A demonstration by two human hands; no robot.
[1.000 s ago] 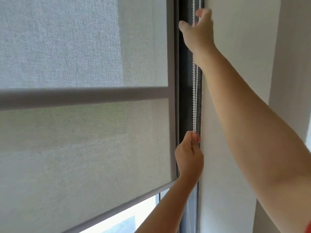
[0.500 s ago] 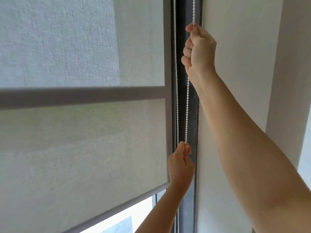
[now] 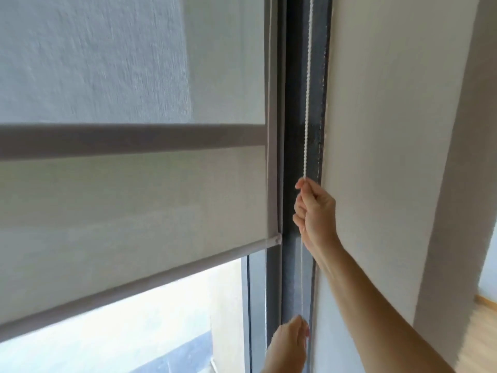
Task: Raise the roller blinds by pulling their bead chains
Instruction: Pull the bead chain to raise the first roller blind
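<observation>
A grey-white roller blind [image 3: 134,197] covers most of the window, and its bottom bar [image 3: 161,275] slants across the lower left. A white bead chain [image 3: 307,98] hangs in front of the dark window frame [image 3: 293,130], right of the blind. My right hand [image 3: 316,214] is closed in a fist around the chain at mid height. Below it, near the picture's bottom edge, my left hand [image 3: 289,343] pinches the same chain, which runs thin and blurred between both hands. A second strand [image 3: 269,76] hangs along the blind's right edge.
A white wall [image 3: 390,157] rises right of the frame, with a grey pillar [image 3: 462,184] beyond it and wooden floor [image 3: 481,340] at the lower right. Bare window glass [image 3: 134,340] shows under the blind's bottom bar.
My right hand closed on the chain high up and came down with it to mid height. My left hand moved lower on the chain. The blind's bottom bar stands higher, with more glass showing.
</observation>
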